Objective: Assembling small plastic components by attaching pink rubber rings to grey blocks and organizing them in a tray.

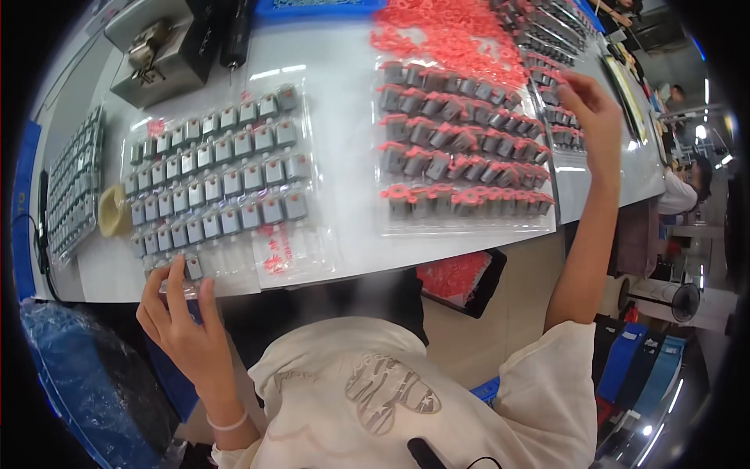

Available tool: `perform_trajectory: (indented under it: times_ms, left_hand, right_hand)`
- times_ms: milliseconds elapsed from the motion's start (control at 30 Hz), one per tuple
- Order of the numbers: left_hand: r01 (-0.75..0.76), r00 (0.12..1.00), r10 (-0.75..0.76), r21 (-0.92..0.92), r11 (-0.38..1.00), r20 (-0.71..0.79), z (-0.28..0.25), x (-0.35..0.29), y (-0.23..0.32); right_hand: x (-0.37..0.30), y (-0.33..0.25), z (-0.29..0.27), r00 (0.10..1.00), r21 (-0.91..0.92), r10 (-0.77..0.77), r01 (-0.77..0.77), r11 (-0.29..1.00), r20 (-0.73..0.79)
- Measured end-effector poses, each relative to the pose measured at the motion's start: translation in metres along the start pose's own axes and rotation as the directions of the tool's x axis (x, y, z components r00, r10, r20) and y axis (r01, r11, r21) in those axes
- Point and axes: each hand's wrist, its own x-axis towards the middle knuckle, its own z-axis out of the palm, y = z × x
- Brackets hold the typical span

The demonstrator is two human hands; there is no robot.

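Note:
My left hand rests at the near-left corner of a clear plastic tray, its fingers apart. A small silver motor-like block sits between its index finger and thumb. Rows of similar silver blocks fill the tray's farther pockets. Stretched far to the right, my right hand has its fingers bent together over another tray of grey blocks with red pieces. What its fingertips pinch, if anything, is too small to make out.
Between my hands lies a tray of grey blocks with red clips. Loose red pieces are heaped behind it. A metal fixture, a screwdriver-like tool and a blue bin stand at the back. A yellow tape roll lies left.

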Motion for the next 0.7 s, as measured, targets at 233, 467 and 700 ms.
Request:
perform_trajectory:
  times_ms: [233,467,700]
  left_hand:
    - [0.016,1.0,-0.013,-0.109,0.994,0.028,0.004,0.004,-0.001]
    - [-0.039,0.999,0.039,0.003,0.999,0.002,0.01,0.0,0.001]
    - [-0.008,1.0,0.005,-0.129,0.992,-0.021,0.014,0.004,-0.003]
  right_hand:
    - [0.017,0.044,0.008,0.955,-0.003,0.159,-0.164,0.986,0.249]
    - [0.013,0.04,0.021,0.963,0.042,0.14,-0.153,0.987,0.229]
    - [0.013,0.043,0.021,0.956,-0.035,0.105,-0.099,0.994,0.273]
